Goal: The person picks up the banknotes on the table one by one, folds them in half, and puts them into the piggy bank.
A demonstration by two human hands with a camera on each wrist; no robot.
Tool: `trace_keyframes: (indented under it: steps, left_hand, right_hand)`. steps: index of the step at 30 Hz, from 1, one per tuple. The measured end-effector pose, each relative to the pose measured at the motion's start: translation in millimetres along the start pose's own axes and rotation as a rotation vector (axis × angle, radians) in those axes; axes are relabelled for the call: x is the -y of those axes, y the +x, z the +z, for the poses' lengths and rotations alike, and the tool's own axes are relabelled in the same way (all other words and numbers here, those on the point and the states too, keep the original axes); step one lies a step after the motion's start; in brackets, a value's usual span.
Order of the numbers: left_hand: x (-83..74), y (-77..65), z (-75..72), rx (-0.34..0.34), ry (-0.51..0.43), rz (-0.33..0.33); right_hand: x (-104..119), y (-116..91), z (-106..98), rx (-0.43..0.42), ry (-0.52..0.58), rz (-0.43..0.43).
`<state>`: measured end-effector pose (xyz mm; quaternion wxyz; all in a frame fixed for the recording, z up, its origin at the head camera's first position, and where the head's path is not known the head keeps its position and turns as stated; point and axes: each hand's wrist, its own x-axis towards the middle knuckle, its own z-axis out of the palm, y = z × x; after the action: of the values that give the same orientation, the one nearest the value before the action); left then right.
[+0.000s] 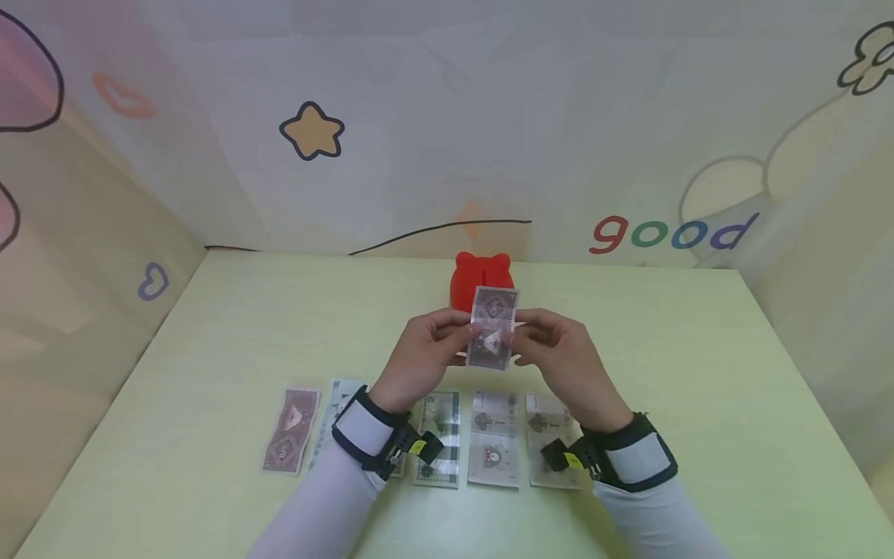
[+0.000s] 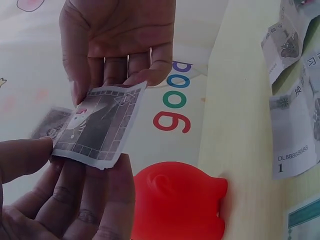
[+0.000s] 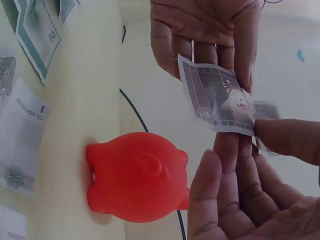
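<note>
Both hands hold up a small purple play banknote (image 1: 493, 330) with a cartoon figure on it. My left hand (image 1: 421, 355) pinches its left edge between thumb and fingers. The right hand (image 1: 571, 363) pinches the opposite edge the same way. A crease crosses the note, and part of it bends away in the left wrist view. Just behind it stands a red piggy bank (image 1: 464, 284) with a slot along its top, its lower front hidden by the note and fingers. The wrist views show the piggy bank (image 3: 135, 177) from its side, on the table.
A row of play banknotes lies nearer the body: a purple one (image 1: 291, 432) at left, a pale blue-green one (image 1: 334, 411) partly under the left wrist, a green one (image 1: 438, 458), and grey ones (image 1: 493, 450) toward the right wrist. A printed curtain (image 1: 433, 116) rises behind the table (image 1: 698, 388).
</note>
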<state>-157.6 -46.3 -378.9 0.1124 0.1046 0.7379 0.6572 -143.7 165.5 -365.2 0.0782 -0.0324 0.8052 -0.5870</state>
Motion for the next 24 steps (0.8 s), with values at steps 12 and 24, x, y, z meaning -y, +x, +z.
trace_keyframes:
  steps: [12, 24]
  left_hand:
    - [-2.0, -4.0, -1.9, 0.064, 0.003, 0.001]
    - [-2.6, -1.8, -2.9, 0.037, 0.016, 0.014]
  right_hand:
    - [0.5, -0.1, 1.5, -0.042, -0.017, 0.007]
    - [0.7, -0.7, -0.4, -0.023, -0.007, -0.014]
